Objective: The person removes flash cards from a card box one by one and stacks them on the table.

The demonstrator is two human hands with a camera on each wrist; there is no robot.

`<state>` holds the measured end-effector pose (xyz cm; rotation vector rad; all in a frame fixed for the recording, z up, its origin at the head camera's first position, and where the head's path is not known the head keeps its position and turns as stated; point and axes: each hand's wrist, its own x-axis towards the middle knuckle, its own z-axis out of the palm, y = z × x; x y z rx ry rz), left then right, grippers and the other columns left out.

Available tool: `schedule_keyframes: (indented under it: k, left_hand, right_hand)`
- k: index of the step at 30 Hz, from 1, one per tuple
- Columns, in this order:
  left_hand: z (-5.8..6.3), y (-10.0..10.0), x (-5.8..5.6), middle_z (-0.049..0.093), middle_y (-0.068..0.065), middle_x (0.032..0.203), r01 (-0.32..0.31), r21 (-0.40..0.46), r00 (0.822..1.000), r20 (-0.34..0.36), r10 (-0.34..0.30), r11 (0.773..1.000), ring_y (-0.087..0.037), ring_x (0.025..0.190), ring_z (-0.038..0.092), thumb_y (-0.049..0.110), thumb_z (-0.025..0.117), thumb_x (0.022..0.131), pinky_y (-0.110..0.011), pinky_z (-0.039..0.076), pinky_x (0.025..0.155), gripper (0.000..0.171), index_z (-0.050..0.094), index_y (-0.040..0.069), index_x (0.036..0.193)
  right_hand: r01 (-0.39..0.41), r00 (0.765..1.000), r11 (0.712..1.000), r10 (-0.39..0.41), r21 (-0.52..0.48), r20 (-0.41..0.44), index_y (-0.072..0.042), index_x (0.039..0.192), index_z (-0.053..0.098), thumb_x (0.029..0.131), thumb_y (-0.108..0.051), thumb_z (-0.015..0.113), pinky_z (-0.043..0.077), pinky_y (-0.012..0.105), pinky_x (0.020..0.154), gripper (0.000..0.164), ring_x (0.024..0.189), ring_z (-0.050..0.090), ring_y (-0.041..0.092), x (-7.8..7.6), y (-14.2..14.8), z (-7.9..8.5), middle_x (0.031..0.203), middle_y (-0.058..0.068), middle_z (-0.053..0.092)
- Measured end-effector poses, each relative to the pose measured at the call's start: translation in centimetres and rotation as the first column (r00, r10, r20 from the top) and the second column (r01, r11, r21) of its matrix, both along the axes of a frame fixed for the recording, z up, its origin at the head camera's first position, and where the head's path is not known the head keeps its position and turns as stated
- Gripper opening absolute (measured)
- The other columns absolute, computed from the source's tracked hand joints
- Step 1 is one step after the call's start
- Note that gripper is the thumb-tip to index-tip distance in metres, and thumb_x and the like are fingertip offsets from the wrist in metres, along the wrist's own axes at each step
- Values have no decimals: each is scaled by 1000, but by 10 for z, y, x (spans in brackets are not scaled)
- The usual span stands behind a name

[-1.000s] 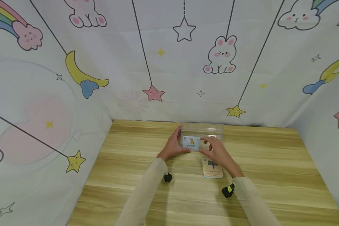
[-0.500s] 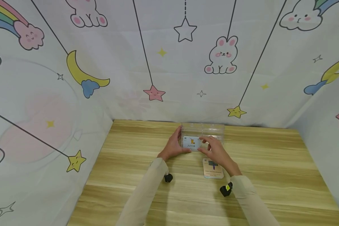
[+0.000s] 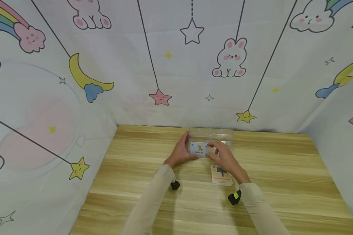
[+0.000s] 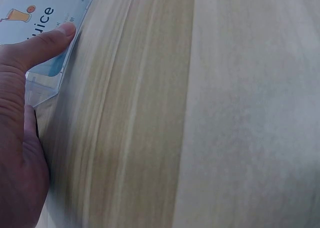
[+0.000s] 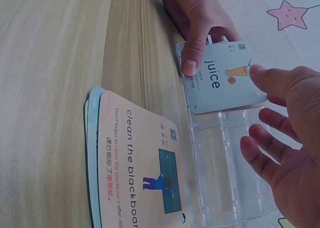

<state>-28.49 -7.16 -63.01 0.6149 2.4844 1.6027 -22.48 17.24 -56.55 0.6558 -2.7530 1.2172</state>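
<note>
Two bare hands work at a clear compartmented box near the back of the wooden table. A pale blue juice card, printed with an orange drink, sits at the front left of the box, its face toward the person. The left hand wraps the box's left side, its thumb laid over the card's lower edge, so that grip is holding the box. The right hand is at the card's right side; one fingertip touches near the card's top edge while other fingers bend loosely, and whether that grip pinches the card I cannot tell. Just in front of the box, to the right, lies a card stack topped by "clean the blackboard". Cartoon-printed cloth hangs behind.
</note>
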Motion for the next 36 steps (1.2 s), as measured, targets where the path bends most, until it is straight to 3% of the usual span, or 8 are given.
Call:
schedule_keyframes:
  k: [5,13,19,25,36]
  left_hand:
    - [2,1,2,35,-12,164,2,6,1000,-4,-2,1000,-21,151,35,19,99,72,-28,32,121,126,15,14,166]
    - [3,2,4,34,-11,165,-11,8,1000,12,11,1000,-20,151,34,19,99,72,-28,32,121,127,15,14,166]
    - [3,2,3,32,-13,166,-13,-2,1000,2,13,1000,-23,151,34,21,99,72,-30,32,122,127,14,13,166]
    - [4,1,1,30,-11,167,-2,-1,1000,12,2,1000,-19,152,32,20,98,73,-25,31,121,127,12,14,167]
    - [6,3,1,27,-13,168,-14,4,1000,16,14,1000,-21,152,31,15,98,72,-25,31,120,127,13,11,166]
  right_hand:
    - [15,1000,999,-15,-32,0,-2,124,67,96,-17,78,61,46,78,34,98,65,31,2,-2,0,121,15,68]
    - [16,1000,996,-14,-86,22,-5,114,67,95,-13,78,63,41,72,23,98,67,29,1,-8,-3,112,10,70]
    - [-17,1000,997,17,-71,-1,-6,116,72,96,-11,76,62,38,71,21,96,66,26,-4,-12,-6,114,8,71]
    - [1,1000,998,-1,-67,10,-6,115,74,96,-9,76,61,37,72,19,95,65,23,-7,-17,-1,113,8,71]
    - [14,998,990,-24,-144,-65,-4,118,73,95,-3,76,61,45,78,24,98,65,27,-11,-16,14,117,12,71]
